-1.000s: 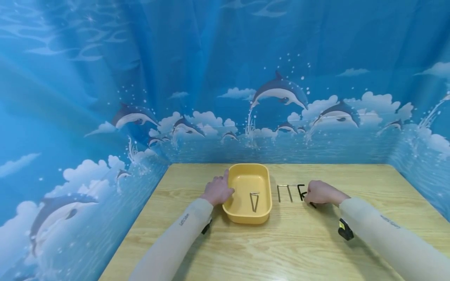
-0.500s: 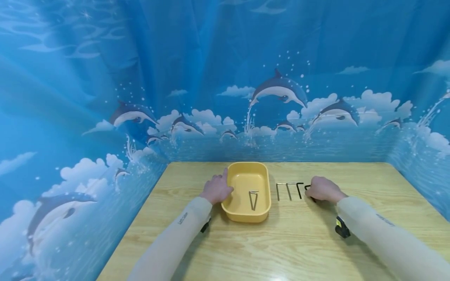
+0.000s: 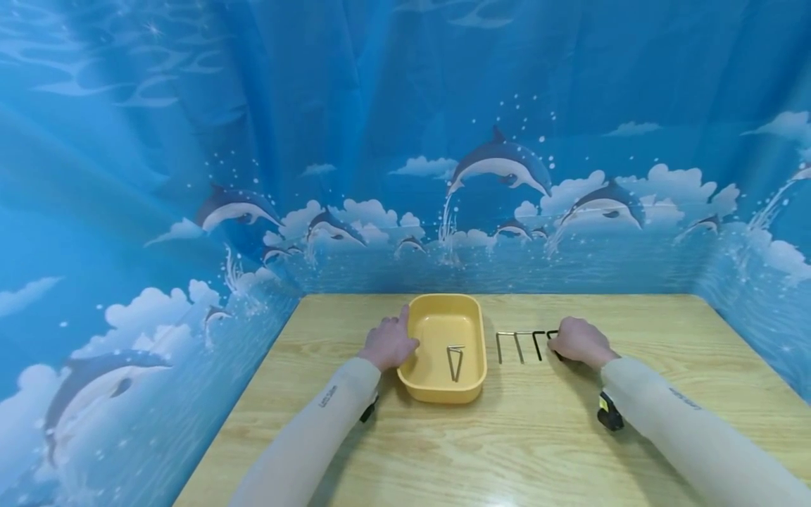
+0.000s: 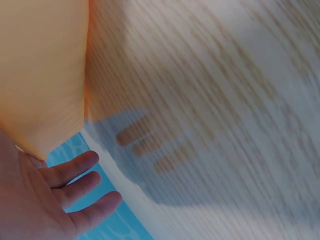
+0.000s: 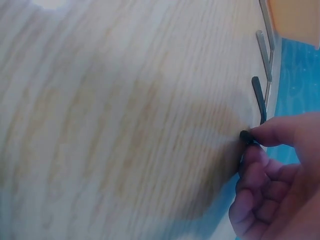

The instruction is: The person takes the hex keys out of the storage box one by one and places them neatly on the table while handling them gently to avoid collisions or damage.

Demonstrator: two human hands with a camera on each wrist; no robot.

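My left hand (image 3: 386,343) holds the left rim of a yellow plastic tub (image 3: 443,396), thumb over the inside. In the left wrist view its other three fingers (image 4: 80,187) stretch out beside the tub's wall. Silver hex keys (image 3: 452,365) lie in the tub. My right hand (image 3: 578,341) pinches a black hex key (image 5: 246,136) between thumb and index finger, down at the table; the hand covers part of it. Just left of it lies another black hex key (image 3: 536,345), then two silver hex keys (image 3: 499,348) in a row, short arms at the back.
The wood-grain table (image 3: 437,451) runs back to a blue curtain (image 3: 380,141) printed with dolphins, which also encloses both sides. The tub stands left of the row of hex keys.
My right hand has moved the pinched black hex key into line beside the other black one; earlier it lay skewed against it. The left hand stays on the tub's rim.
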